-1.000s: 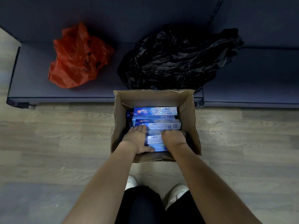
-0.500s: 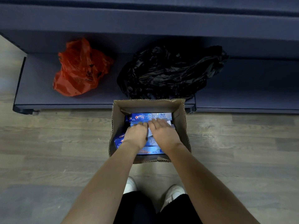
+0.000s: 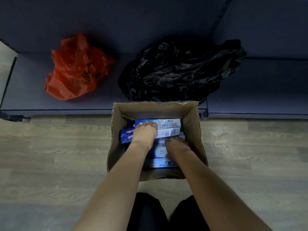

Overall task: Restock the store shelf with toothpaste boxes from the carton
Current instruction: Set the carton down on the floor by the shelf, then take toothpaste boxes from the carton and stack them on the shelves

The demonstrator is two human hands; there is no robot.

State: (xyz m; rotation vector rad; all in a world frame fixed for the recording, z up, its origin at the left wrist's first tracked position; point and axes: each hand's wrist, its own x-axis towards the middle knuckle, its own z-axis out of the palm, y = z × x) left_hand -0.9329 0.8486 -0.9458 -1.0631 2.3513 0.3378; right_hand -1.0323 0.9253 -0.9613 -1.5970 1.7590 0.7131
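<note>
On the wood-look floor (image 3: 50, 155), directly against the front edge of the bottom shelf (image 3: 258, 90), stands an open cardboard carton (image 3: 196, 134). Its flaps are down or folded in, and several blue-and-white toothpaste boxes (image 3: 170, 129) lie flat inside, stacked unevenly, long sides running left to right. Both bare forearms reach down into the carton from the near side.

Left hand (image 3: 145, 132): palm down on the upper boxes at the left of the stack, fingers close together and bent over the far edge of the top box; it grips that box. The box underneath it juts out toward the carton's left wall.

Right hand (image 3: 178, 145): lower in the carton, to the right, lying on the pale boxes there. Fingertips are curled downward, but whether they pinch a box or merely press on it cannot be determined.

Bottom shelf contents: a crumpled orange plastic bag (image 3: 76, 69) at left and a larger crumpled black plastic bag (image 3: 180, 70) right behind the carton. No toothpaste boxes are seen on the shelf
</note>
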